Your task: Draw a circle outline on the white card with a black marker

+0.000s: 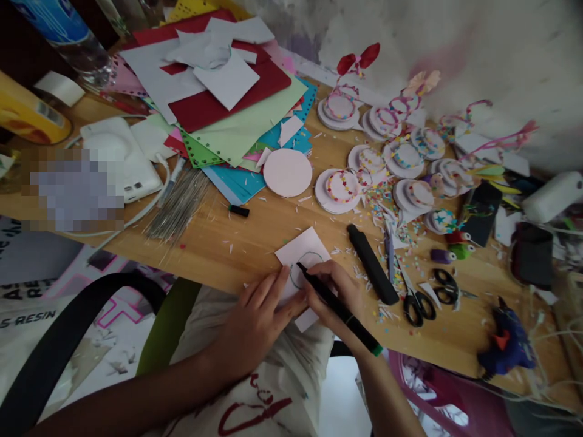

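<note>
My right hand [334,291] is closed around a black marker [341,311] with a green end. Its tip meets a white paper piece [304,246] at the table's front edge, where a thin green circle outline is drawn. Fingers stretched out, my left hand [262,315] lies flat on the paper's left side and presses it down. The small black marker cap [238,210] rests on the wood, up and to the left. A pale round disc [288,172] lies beyond the paper.
Coloured sheets [246,121] are piled at the back left, near a bundle of thin wires [177,203]. Several small decorated paper hats [341,185] stand at the back right. Scissors [416,300], a black cutter-like tool [372,264] and a blue glue gun [505,340] lie to the right.
</note>
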Motion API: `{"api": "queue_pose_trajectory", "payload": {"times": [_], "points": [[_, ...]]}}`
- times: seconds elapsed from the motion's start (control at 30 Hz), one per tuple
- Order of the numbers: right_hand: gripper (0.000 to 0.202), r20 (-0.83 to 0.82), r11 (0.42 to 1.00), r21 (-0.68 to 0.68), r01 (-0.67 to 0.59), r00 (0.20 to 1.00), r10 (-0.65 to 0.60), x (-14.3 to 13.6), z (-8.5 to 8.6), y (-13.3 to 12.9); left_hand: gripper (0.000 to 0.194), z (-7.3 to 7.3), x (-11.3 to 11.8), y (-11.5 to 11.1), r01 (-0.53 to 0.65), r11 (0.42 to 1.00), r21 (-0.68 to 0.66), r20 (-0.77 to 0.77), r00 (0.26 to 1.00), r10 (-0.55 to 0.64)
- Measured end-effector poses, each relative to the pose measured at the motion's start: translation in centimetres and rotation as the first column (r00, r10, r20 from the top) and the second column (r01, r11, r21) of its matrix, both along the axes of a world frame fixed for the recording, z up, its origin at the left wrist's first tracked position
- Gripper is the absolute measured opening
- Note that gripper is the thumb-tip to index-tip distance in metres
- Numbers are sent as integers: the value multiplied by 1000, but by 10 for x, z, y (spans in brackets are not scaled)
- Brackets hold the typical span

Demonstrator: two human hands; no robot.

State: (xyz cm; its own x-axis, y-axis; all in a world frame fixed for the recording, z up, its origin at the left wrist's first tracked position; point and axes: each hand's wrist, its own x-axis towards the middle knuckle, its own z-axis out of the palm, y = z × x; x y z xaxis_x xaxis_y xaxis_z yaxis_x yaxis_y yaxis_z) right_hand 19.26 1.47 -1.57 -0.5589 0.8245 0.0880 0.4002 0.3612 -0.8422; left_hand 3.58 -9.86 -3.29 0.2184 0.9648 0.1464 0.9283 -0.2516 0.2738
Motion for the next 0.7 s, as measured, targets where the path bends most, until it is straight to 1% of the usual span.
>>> {"api": "queue_pose_trajectory", "payload": {"times": [0.17, 0.3, 0.43, 0.5, 0.7], "points": [[15, 9, 999, 35, -19, 1000, 18, -1, 1, -1, 46, -2, 0, 0, -8, 1000, 11, 20, 1000, 8], [15, 12, 999, 34, -30, 999, 29, -2, 4, -1, 44, -2, -1, 1, -11, 1000, 11, 33, 999, 10], [13, 0, 999, 33, 15, 1000, -15, -2, 4, -1, 45, 0, -1, 1, -13, 1000, 24, 25, 1000, 12], [13, 5, 999, 28, 18, 1000, -18, -2, 3, -1, 45, 0, -1, 1, -13, 1000, 27, 16, 1000, 12], [17, -1, 998, 5, -55, 998, 55, -2, 3, 0, 41, -2, 0, 1, -21, 999, 34, 33, 999, 19]]}}
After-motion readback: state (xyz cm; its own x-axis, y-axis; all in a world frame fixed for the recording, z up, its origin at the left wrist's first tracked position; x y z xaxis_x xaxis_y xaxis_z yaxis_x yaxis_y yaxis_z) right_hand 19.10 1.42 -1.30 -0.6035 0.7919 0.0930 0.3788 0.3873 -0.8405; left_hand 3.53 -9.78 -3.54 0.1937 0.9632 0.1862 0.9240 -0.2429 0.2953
